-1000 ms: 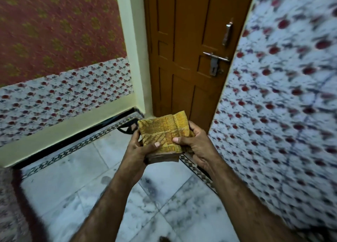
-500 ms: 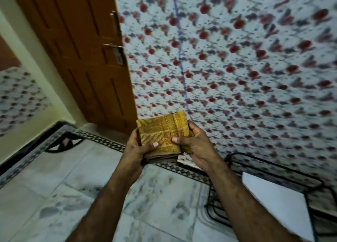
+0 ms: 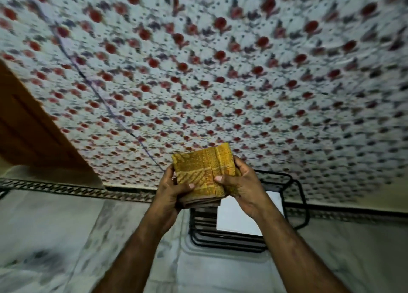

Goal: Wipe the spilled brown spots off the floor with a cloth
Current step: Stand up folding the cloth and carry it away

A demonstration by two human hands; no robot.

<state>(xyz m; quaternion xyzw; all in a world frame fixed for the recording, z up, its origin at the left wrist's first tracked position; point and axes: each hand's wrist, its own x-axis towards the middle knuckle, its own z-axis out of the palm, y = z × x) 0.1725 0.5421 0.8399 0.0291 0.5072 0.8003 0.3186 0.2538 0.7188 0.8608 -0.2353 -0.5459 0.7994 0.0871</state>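
Note:
A folded yellow-brown cloth [image 3: 203, 171] is held up in front of me at chest height, above the white marble floor [image 3: 66, 237]. My left hand [image 3: 172, 191] grips its left edge, thumb across the front. On the cloth's right edge sits my right hand [image 3: 240, 184], with its thumb pressed on the front too. No brown spots show on the floor in this view; the picture is blurred.
A wall of white tiles with red flowers [image 3: 220, 72] fills the view ahead. A black metal frame with a white top [image 3: 240, 224] stands on the floor against the wall, just below my hands. A brown wooden door [image 3: 26, 125] is at the left.
My view has swung to the right: the door slid to the left edge and the black frame came to the centre. Both hands hold the cloth the same way.

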